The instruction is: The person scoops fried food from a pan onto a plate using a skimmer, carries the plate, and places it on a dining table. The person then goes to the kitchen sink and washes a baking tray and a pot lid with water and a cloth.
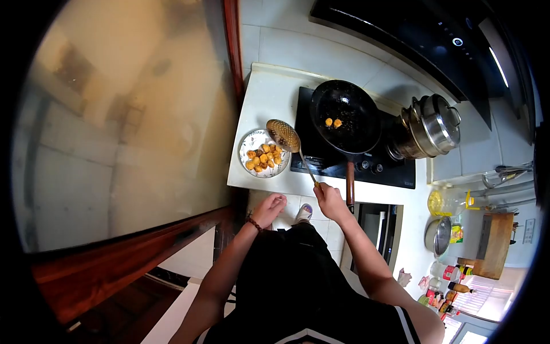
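My right hand (329, 202) is closed around the handle end of a perforated metal skimmer (283, 136). The skimmer's round head hangs over the right edge of a patterned white plate (244, 166). Several browned, round fried pieces (263, 158) are heaped on that plate. A black wok (350, 135) sits on the cooktop, its wooden handle (350, 180) pointing toward me. Two similar golden pieces (333, 122) lie in the wok. In front of the counter edge, my left hand (270, 210) hangs with its fingers curled together and nothing visible in them.
Beside the wok stands a stacked metal steamer (431, 127) on the black cooktop (321, 163). A range hood (412, 40) overhangs the back. Along the right counter are an oil jug (444, 202), a metal pot (439, 235) and several bottles. A glass door (137, 126) borders the left.
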Motion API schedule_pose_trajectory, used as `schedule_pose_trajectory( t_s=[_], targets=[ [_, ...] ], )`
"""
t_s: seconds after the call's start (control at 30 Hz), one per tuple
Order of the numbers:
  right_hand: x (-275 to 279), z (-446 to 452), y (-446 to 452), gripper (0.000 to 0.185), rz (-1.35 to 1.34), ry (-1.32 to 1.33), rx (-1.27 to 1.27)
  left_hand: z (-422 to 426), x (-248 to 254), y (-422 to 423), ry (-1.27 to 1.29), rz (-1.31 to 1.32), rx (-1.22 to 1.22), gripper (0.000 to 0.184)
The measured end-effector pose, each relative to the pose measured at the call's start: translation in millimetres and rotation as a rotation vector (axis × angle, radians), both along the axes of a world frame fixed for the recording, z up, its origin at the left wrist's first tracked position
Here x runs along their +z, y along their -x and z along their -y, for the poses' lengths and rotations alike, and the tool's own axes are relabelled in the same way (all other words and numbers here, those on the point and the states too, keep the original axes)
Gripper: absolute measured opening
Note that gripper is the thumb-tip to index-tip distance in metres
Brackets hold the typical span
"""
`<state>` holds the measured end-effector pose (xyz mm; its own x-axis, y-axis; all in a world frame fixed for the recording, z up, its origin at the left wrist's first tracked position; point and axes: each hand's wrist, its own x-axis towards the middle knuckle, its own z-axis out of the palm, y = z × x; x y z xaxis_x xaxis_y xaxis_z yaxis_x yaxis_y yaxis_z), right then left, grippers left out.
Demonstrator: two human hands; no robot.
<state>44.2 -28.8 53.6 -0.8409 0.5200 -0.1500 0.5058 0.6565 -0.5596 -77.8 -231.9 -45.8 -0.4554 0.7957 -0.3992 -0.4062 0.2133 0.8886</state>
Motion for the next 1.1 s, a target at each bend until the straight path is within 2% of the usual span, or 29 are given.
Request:
schedule_pose_trajectory(
  t_s=[0.07,0.1,0.2,0.23,0.37,0.47,0.6,0.73,0.87,0.97,1.0,1.07,1.1],
  targets=[
    [12,-11,-1,0.029,0.092,0.352,-0.126,-8,1,-3,0.016,0.000,-0.013,0.024],
    [30,-12,-1,0.026,0.077,0.617,-0.223,-13,-1,-5,0.015,0.006,-0.017,0.025],
    [74,-33,-11,0.026,-0.023,0.928,-0.353,-29,1,-13,0.010,0.005,-0.035,0.026],
    [88,-45,-17,0.025,-0.064,0.971,-0.347,-35,2,-15,0.003,-0.005,-0.047,0.028],
    [123,-101,-36,0.028,-0.157,0.866,-0.378,-64,9,-24,0.043,-0.050,-0.152,0.025],
    [107,-154,-49,0.029,-0.184,0.763,-0.448,-86,21,-33,0.063,-0.098,-0.161,0.025],
    [63,-211,-60,0.029,-0.152,0.774,-0.490,-112,34,-48,0.026,-0.136,-0.151,0.027],
    [27,-230,-66,0.029,-0.102,0.762,-0.474,-129,46,-63,0.036,-0.131,-0.114,0.028],
    [23,-215,-54,0.029,-0.036,1.009,-0.428,-135,44,-71,0.035,-0.126,-0.056,0.028],
    [25,-213,-47,0.030,-0.060,1.483,-0.374,-134,36,-74,0.062,-0.122,-0.027,0.027],
    [23,-216,-48,0.030,-0.058,1.484,-0.368,-135,36,-75,0.061,-0.118,-0.003,0.030],
    [17,-225,-50,0.032,-0.150,1.825,-0.380,-139,37,-74,0.054,-0.122,0.026,0.033],
    [19,-225,-51,0.034,-0.187,1.909,-0.338,-140,40,-75,0.066,-0.126,0.029,0.034]
  ],
)
